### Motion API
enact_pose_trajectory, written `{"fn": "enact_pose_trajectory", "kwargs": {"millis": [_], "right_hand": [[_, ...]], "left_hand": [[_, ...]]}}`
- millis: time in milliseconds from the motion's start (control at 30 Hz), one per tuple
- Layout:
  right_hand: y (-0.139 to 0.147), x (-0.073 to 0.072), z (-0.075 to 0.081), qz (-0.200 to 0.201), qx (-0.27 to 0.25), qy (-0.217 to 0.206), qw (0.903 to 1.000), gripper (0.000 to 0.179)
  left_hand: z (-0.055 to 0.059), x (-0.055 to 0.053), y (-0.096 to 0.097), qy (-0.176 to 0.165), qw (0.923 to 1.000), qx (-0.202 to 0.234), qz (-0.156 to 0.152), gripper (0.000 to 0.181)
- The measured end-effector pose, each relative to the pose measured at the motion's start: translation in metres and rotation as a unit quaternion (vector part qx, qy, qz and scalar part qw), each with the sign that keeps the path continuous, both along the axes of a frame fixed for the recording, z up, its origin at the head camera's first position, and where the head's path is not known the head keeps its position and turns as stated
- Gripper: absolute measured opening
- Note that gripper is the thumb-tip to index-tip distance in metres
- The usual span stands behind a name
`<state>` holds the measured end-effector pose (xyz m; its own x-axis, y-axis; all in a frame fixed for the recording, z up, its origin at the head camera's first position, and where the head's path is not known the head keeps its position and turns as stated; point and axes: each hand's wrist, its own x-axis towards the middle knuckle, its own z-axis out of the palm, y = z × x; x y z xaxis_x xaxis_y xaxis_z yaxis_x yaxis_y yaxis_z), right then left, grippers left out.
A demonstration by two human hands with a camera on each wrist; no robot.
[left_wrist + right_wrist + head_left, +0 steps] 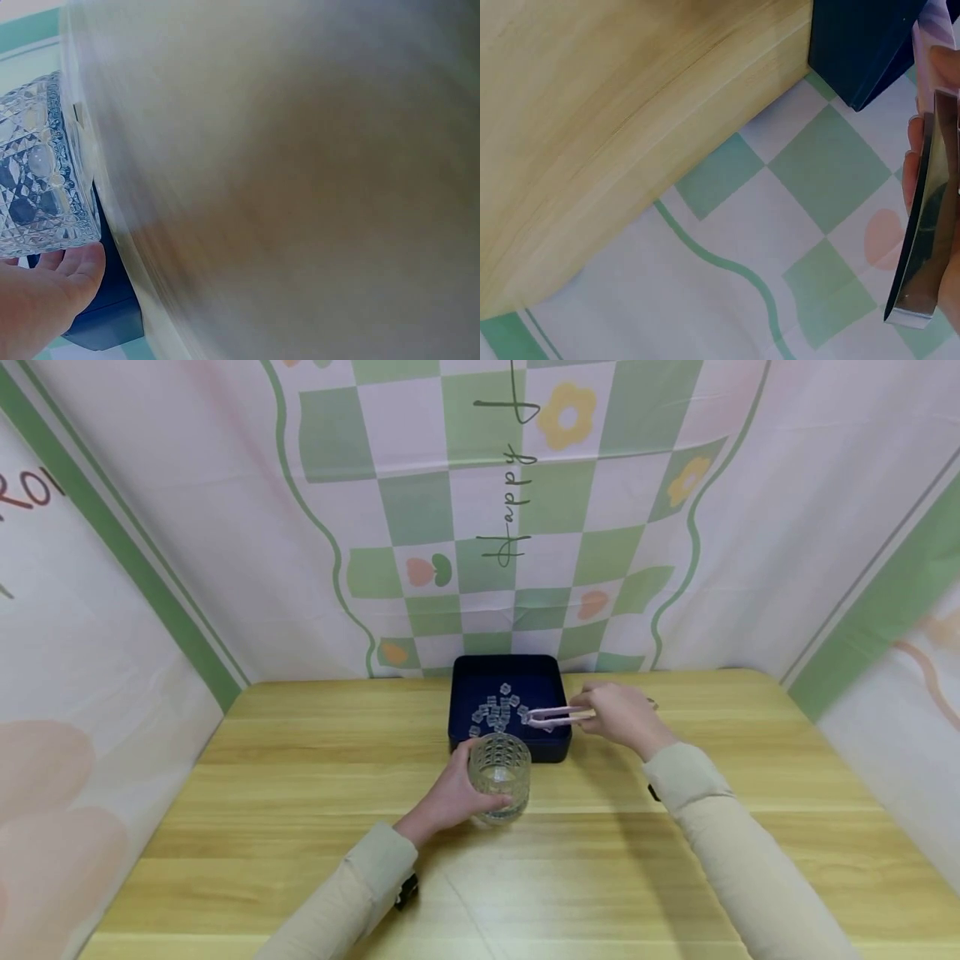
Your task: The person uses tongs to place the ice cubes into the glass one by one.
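Left hand [453, 789] curled round a clear, cut-patterned glass tumbler [501, 768], thumb across its near side, and the glass is right at the front edge of the navy-blue, round-cornered square tray [551, 752]! Whether its base touches the pale wooden table [300, 827], can't tell. Across to the right hand [621, 714], gripping slim pale-pink tongs [562, 721] with a shiny metal end poking out. In go the tips over the tray's right edge, close beside small clear pieces [495, 712] clustered mid-tray; whether they pinch one is too small to call. The tray sits at the table's far edge, against a green-and-white checked cloth [551, 497].
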<state>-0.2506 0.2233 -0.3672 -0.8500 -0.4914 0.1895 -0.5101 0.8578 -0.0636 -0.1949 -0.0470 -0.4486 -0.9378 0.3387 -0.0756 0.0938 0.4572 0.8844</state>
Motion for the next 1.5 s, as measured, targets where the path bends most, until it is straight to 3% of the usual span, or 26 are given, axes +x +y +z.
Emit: {"fn": "enact_pose_trajectory", "kwargs": {"millis": [367, 700, 1033, 1500], "right_hand": [[0.004, 0.015, 0.016, -0.006, -0.027, 0.04, 0.9988, 0.026], [-0.001, 0.038, 0.026, 0.051, -0.042, 0.071, 0.9952, 0.025], [-0.013, 0.047, 0.024, 0.113, -0.033, 0.037, 0.9924, 0.024], [-0.013, 0.046, 0.018, 0.115, -0.045, 0.018, 0.9922, 0.029]], "left_hand": [[0.0, -0.001, 0.0, -0.001, 1.0, 0.003, 0.003, 0.102], [0.001, -0.003, 0.0, -0.008, 1.0, 0.004, 0.004, 0.103], [0.001, -0.001, -0.001, -0.017, 0.9998, 0.006, 0.005, 0.103], [0.003, 0.001, -0.001, -0.006, 0.9999, 0.009, 0.0, 0.102]]}}
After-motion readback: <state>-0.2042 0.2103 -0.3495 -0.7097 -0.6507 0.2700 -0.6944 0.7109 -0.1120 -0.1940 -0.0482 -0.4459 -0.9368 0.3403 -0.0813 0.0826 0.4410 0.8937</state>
